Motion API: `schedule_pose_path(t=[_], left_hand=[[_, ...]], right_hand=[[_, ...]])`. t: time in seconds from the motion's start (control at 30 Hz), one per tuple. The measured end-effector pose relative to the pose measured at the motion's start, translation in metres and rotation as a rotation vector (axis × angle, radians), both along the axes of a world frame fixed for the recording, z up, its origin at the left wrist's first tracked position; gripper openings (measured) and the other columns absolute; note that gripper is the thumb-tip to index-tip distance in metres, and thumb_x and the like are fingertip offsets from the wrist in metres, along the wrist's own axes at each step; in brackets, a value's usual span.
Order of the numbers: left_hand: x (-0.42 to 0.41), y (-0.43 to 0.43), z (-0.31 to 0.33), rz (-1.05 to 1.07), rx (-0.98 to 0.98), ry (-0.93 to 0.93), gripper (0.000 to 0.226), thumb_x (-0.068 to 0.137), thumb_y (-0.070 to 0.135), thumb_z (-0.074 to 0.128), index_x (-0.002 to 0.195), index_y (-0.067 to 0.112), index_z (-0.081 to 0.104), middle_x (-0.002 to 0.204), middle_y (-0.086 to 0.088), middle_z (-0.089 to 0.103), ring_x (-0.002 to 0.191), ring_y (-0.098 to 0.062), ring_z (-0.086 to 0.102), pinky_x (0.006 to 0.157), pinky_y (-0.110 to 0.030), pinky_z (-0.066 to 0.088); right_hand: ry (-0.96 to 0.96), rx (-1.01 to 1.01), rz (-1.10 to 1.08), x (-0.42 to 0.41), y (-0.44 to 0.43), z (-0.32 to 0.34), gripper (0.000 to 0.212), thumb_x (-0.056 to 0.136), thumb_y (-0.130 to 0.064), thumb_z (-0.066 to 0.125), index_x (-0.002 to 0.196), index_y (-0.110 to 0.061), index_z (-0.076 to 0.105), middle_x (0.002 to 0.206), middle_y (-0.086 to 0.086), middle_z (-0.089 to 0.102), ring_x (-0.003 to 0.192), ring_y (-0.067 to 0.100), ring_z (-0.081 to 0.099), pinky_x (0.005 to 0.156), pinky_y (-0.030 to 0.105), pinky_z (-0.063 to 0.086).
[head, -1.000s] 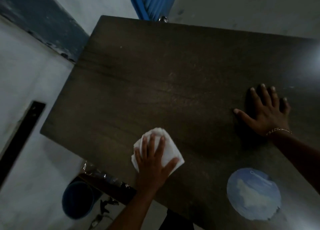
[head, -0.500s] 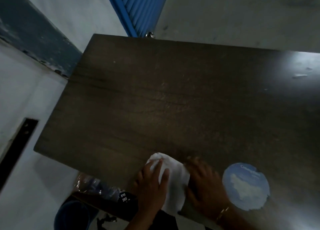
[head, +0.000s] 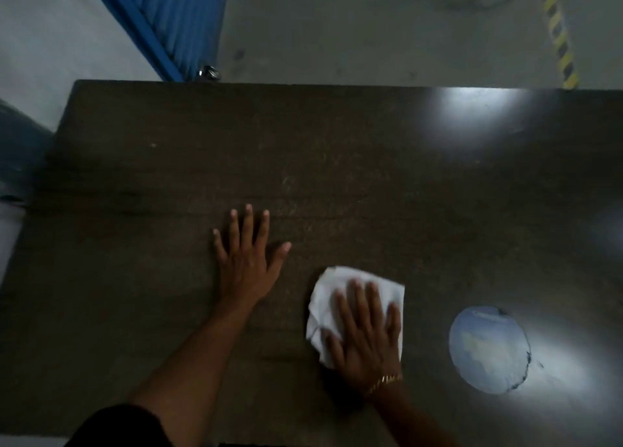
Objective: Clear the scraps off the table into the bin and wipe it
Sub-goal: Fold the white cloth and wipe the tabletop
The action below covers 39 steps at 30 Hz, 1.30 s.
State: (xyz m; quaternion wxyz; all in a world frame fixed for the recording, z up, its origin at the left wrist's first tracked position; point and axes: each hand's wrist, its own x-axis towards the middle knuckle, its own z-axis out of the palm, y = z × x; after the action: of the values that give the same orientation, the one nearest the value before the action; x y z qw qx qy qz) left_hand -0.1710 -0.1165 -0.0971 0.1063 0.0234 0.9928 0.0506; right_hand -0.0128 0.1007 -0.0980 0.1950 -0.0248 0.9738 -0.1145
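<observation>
The cloth [head: 354, 308] has changed hands. A second ago the left hand [head: 246, 264] was pressing it near the left edge of the table [head: 337, 163], and the right hand [head: 365, 338] lay flat far off to the right. Now the left hand is bare. It lies flat on the table with its fingers spread out, holding nothing. Just to its right, the right hand presses down on the one white cloth, palm flat and fingers straight, not curled around it. The cloth sits near the front edge, in the middle of the table. A gold bracelet [head: 384, 381] is on the right wrist. Further right there is one round blue sticker [head: 488, 348] on the table. Two hands, one cloth, one sticker. The bin showed a second ago but does not now.
</observation>
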Motion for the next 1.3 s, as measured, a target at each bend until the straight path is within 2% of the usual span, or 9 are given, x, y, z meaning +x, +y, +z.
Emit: schedule_pose_path(t=[0.1,0.37,0.5,0.67,0.77,0.87,1.1,1.23,1.3], left_hand=[[-0.005,0.003,-0.013,-0.013,-0.027,0.005,0.084,0.095,0.076,0.023,0.164,0.028,0.023,0.173,-0.009,0.015,0.160,-0.033,0.010,0.122,-0.069,0.011],[-0.006,0.002,-0.017,0.001,-0.052,0.036,0.085,0.091,0.076,0.038,0.162,0.030,0.032,0.172,-0.009,0.019,0.159,-0.035,0.013,0.120,-0.071,0.014],[-0.007,0.000,-0.016,0.014,-0.081,0.012,0.085,0.091,0.080,0.028,0.162,0.032,0.031,0.173,-0.007,0.016,0.160,-0.034,0.012,0.120,-0.070,0.014],[-0.008,-0.003,-0.017,-0.008,-0.083,0.017,0.087,0.093,0.083,0.023,0.163,0.032,0.025,0.173,-0.009,0.013,0.160,-0.035,0.009,0.120,-0.070,0.014],[-0.006,0.000,-0.018,-0.006,-0.079,0.040,0.086,0.092,0.081,0.029,0.163,0.032,0.027,0.173,-0.008,0.015,0.160,-0.035,0.011,0.120,-0.069,0.014],[-0.004,0.002,-0.017,0.012,-0.064,0.064,0.086,0.090,0.080,0.034,0.162,0.033,0.030,0.173,-0.007,0.017,0.160,-0.033,0.011,0.120,-0.069,0.013],[0.001,0.002,-0.016,0.003,-0.021,0.092,0.084,0.092,0.076,0.035,0.162,0.029,0.030,0.172,-0.009,0.019,0.159,-0.035,0.014,0.120,-0.070,0.015],[-0.009,0.017,-0.010,-0.013,0.017,0.100,0.082,0.093,0.072,0.034,0.159,0.023,0.036,0.169,-0.012,0.026,0.157,-0.037,0.019,0.118,-0.071,0.018],[-0.020,0.041,-0.004,-0.065,0.046,0.103,0.078,0.096,0.070,0.033,0.160,0.025,0.033,0.171,-0.011,0.021,0.158,-0.035,0.015,0.120,-0.070,0.016]], right_hand=[[0.085,0.063,0.046,-0.073,0.016,-0.005,0.075,0.100,-0.066,0.017,0.164,-0.029,0.009,0.172,0.008,-0.001,0.158,0.034,-0.003,0.121,0.066,0.003],[0.178,0.091,0.000,-0.264,0.034,-0.018,0.076,0.098,-0.069,0.022,0.163,-0.032,0.014,0.172,0.007,0.002,0.157,0.039,-0.003,0.121,0.067,0.001],[0.151,0.073,-0.057,-0.377,0.038,-0.013,0.076,0.097,-0.072,0.017,0.163,-0.036,0.006,0.172,0.005,-0.004,0.157,0.037,-0.007,0.120,0.066,-0.005],[0.149,0.084,-0.068,-0.462,0.041,-0.010,0.077,0.095,-0.074,0.016,0.162,-0.036,0.011,0.172,0.006,0.006,0.157,0.038,-0.001,0.120,0.068,-0.001],[0.155,0.097,-0.034,-0.444,0.044,-0.008,0.078,0.095,-0.075,0.015,0.163,-0.036,0.008,0.172,0.006,0.001,0.157,0.038,-0.005,0.121,0.068,-0.002],[0.163,0.106,0.005,-0.386,0.051,-0.008,0.081,0.093,-0.076,0.012,0.163,-0.036,0.005,0.173,0.005,-0.004,0.157,0.038,-0.007,0.121,0.068,-0.002],[0.151,0.082,0.031,-0.180,0.054,-0.013,0.081,0.094,-0.076,0.027,0.163,-0.035,0.016,0.173,0.005,0.005,0.158,0.038,-0.001,0.119,0.070,0.004],[0.111,0.096,0.099,-0.051,0.063,-0.004,0.083,0.094,-0.079,0.021,0.163,-0.035,0.009,0.173,0.004,-0.003,0.157,0.038,-0.008,0.117,0.074,0.005],[0.059,0.107,0.092,0.008,0.067,-0.001,0.085,0.094,-0.080,0.024,0.163,-0.035,0.006,0.172,0.005,-0.006,0.157,0.039,-0.007,0.116,0.075,0.008]])
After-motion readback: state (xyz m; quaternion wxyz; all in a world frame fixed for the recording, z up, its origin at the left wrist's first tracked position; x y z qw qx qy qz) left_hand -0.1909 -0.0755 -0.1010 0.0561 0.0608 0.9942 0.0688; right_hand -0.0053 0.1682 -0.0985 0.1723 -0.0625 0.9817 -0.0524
